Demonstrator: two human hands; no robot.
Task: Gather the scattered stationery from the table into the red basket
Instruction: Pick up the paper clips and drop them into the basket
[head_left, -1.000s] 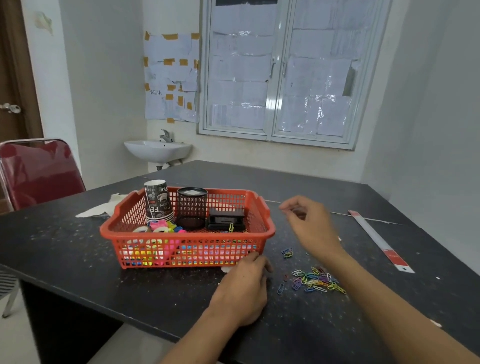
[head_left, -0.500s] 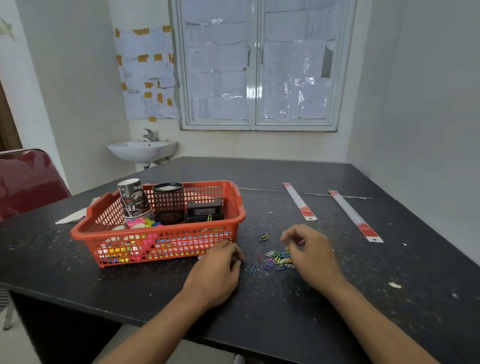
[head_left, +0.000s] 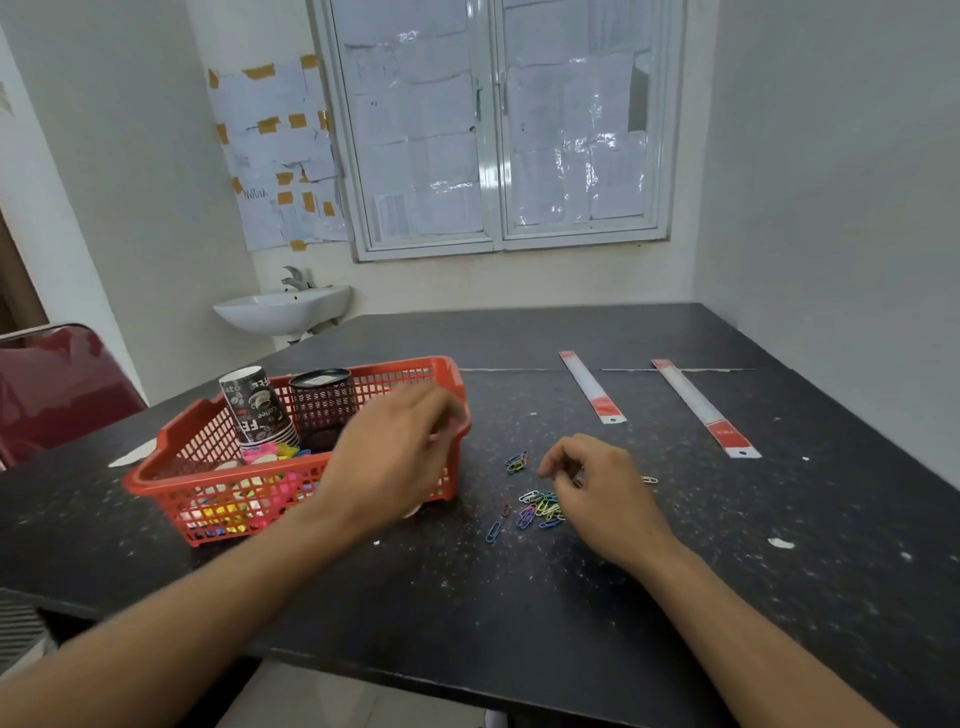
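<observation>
The red basket (head_left: 395, 368) stands on the black table (head_left: 519, 587) at the left. It holds a stack of paper cups (head_left: 257, 410), a black mesh pen holder (head_left: 322, 400) and colourful small items. My left hand (head_left: 400, 457) hovers over the basket's right end, blurred, fingers curled; what it holds is unclear. A pile of coloured paper clips (head_left: 537, 509) lies to the right of the basket, with a smaller cluster of clips (head_left: 517, 461) behind it. My right hand (head_left: 597, 483) sits over the pile and pinches a paper clip. Two rulers (head_left: 592, 387) (head_left: 701, 408) lie further back.
A single pale clip (head_left: 649, 479) lies just right of my right hand, and a blue clip (head_left: 493, 530) lies in front of the pile. A red chair (head_left: 57, 384) stands at the left table edge. A wall sink (head_left: 283, 309) is behind. White scraps (head_left: 781, 543) dot the tabletop.
My left hand has lifted off the table beside the basket and now hangs over the basket's right end. My right hand came down from the air onto the clip pile.
</observation>
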